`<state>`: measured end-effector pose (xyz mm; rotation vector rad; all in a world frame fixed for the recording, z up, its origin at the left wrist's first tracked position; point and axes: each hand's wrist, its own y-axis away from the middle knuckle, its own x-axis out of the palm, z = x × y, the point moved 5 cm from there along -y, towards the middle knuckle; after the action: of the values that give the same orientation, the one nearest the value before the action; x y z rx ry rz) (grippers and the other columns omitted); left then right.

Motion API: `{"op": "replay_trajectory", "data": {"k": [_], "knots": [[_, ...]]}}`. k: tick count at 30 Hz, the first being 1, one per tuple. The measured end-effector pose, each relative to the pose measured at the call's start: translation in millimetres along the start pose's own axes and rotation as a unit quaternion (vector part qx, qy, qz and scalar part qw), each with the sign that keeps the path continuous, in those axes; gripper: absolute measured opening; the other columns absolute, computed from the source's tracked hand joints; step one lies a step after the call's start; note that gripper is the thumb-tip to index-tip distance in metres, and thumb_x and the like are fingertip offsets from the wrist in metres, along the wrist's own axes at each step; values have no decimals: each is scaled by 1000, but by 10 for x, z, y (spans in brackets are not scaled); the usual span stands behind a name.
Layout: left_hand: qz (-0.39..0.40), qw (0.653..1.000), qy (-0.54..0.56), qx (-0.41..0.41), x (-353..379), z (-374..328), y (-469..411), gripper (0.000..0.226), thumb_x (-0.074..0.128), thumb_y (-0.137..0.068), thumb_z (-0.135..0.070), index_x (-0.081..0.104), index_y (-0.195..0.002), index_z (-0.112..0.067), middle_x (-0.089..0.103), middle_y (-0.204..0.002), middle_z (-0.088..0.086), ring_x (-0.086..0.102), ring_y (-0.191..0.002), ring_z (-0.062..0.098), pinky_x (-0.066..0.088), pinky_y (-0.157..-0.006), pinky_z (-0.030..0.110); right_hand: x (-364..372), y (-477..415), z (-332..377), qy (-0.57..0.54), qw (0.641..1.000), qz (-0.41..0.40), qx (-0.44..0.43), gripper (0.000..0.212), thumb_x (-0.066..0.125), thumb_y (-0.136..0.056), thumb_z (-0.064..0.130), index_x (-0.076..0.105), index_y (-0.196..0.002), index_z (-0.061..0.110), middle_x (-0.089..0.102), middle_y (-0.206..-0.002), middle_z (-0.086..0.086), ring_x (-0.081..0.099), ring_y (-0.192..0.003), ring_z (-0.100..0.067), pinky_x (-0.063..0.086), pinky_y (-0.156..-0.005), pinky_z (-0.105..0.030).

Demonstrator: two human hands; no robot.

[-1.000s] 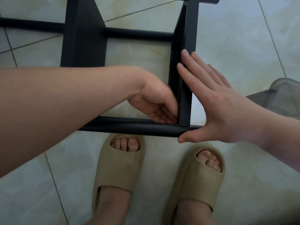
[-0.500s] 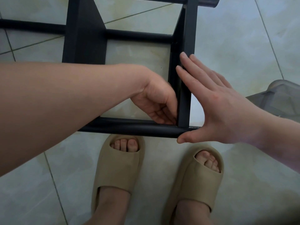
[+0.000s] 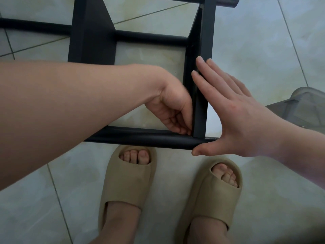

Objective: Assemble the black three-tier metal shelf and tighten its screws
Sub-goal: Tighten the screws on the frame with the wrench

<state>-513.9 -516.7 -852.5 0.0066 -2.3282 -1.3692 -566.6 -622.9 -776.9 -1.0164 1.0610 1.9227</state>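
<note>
— Shelf frame (image 3: 91, 36) is lying where?
— It is lying on the tiled floor (image 3: 263, 50), filling twelve o'clock.
— And the grips?
— Right grip (image 3: 235, 113) is pressing wide and flat against the three o'clock upright. Left grip (image 3: 173, 110) is curling its fingers into the inner corner; I cannot tell if it is holding anything.

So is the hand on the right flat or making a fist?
Flat: the right hand has straight fingers pressed against the shelf's black post.
</note>
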Motion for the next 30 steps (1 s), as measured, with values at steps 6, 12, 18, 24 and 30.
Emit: {"op": "replay_trajectory", "data": {"k": [6, 12, 18, 24, 30], "knots": [[5, 999, 29, 13, 10, 36, 24, 18, 55, -93, 2, 69, -91, -9, 69, -89, 6, 65, -79, 13, 54, -76, 22, 0, 7, 4, 2, 1000, 0, 2, 138, 54, -61, 90, 4, -162, 10, -12, -170, -2, -13, -156, -16, 10, -127, -47], [-3, 1000, 11, -2, 21, 42, -4, 19, 57, -93, -1, 69, -81, -10, 66, -71, 2, 62, -62, 9, 53, -65, 18, 3, 4, 8, 1, 1000, 1, 2, 138, 54, -61, 90, 4, -163, 11, -12, -170, -2, -14, -156, -15, 10, -127, -46], [-18, 999, 29, 1, 8, 16, -6, 20, 55, -92, 5, 70, -84, -5, 68, -78, 7, 64, -67, 12, 56, -70, 21, -1, 5, -1, -1, 1000, 0, 1, 138, 54, -61, 90, 4, -163, 10, -12, -170, -2, -14, -156, -15, 10, -127, -47], [-6, 999, 48, 19, 20, 28, 22, 20, 54, -92, 7, 69, -87, -6, 69, -84, 9, 66, -74, 14, 57, -73, 22, 4, 3, 2, -1, 1000, 0, 1, 138, 54, -61, 90, 4, -162, 10, -12, -170, -2, -14, -156, -15, 9, -127, -46], [-13, 1000, 17, 2, 29, 42, 18, 17, 57, -93, 0, 69, -85, -8, 67, -77, 5, 63, -67, 11, 55, -71, 22, -4, 7, 4, 0, 1000, 3, 3, 138, 54, -61, 90, 2, -163, 11, -13, -170, -2, -15, -156, -15, 8, -127, -46]]}}
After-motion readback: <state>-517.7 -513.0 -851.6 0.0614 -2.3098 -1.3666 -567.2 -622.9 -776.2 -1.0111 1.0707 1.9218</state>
